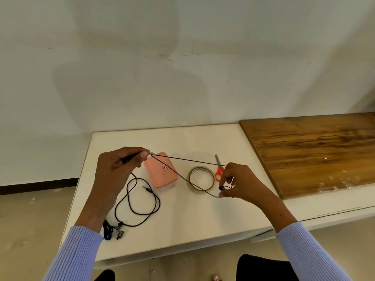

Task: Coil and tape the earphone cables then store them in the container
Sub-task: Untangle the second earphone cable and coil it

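Ribbed light-blue knit sleeves [81, 250] to both wrists; dark trousers [261, 268] below.

Left hand [119, 161], right hand [237, 182] pinching.

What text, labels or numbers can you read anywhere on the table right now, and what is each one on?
Small white sticker with a blue and red edge on the lid of the pink container: it seems to carry a short dark number, too small and tilted to read with confidence.
Tape roll, scissors, earphone cable: no readable text.
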`<state>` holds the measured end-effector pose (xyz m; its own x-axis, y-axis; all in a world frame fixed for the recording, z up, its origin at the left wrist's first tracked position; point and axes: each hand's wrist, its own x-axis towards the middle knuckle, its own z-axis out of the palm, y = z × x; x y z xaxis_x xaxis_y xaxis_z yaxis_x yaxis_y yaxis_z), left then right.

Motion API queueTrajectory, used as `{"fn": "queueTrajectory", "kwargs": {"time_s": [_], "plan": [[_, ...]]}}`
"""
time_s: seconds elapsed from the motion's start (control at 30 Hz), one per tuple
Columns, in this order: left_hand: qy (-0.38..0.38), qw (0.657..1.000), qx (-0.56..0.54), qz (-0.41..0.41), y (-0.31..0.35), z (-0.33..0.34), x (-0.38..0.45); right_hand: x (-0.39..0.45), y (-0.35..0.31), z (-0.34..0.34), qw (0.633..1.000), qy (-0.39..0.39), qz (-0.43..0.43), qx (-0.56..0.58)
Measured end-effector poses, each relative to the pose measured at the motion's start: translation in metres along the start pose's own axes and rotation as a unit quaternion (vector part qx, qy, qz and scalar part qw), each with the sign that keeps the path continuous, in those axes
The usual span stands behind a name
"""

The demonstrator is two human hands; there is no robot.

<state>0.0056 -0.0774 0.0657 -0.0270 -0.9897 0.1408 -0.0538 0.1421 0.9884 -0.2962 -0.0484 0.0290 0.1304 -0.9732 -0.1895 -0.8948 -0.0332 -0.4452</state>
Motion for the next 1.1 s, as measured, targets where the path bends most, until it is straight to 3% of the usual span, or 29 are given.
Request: {"fn": "queueTrajectory", "kwargs": {"time_s": [0.17,0.4,0.5,0.67,0.83,0.97,1.1], "plan": [[-0.045,0.999,-0.019,-0.006,0.003,0.004,-0.003,0.000,0.001,0.002,0.998,0.052,0.041,-0.004],[-0.020,0.996,-0.080,-0.019,0.006,-0.001,-0.002,-0.003,0.004,-0.001,0.994,0.061,0.037,-0.089],[-0.032,0.996,-0.079,-0.020,0.007,0.001,-0.003,-0.006,0.009,0.005,0.997,0.003,-0.003,-0.071],[-0.058,0.995,-0.073,-0.023,0.009,0.006,-0.003,-0.011,0.011,0.010,0.991,-0.120,0.021,-0.060],[-0.075,0.995,-0.058,-0.016,0.008,0.010,-0.004,-0.010,0.016,0.009,0.991,-0.093,0.030,-0.087],[-0.065,0.995,-0.070,-0.019,0.009,0.010,-0.003,-0.015,0.021,0.008,0.985,-0.144,0.041,-0.088],[-0.070,0.995,-0.072,-0.023,0.010,0.013,-0.004,-0.014,0.024,0.011,0.984,-0.146,0.056,-0.088]]}}
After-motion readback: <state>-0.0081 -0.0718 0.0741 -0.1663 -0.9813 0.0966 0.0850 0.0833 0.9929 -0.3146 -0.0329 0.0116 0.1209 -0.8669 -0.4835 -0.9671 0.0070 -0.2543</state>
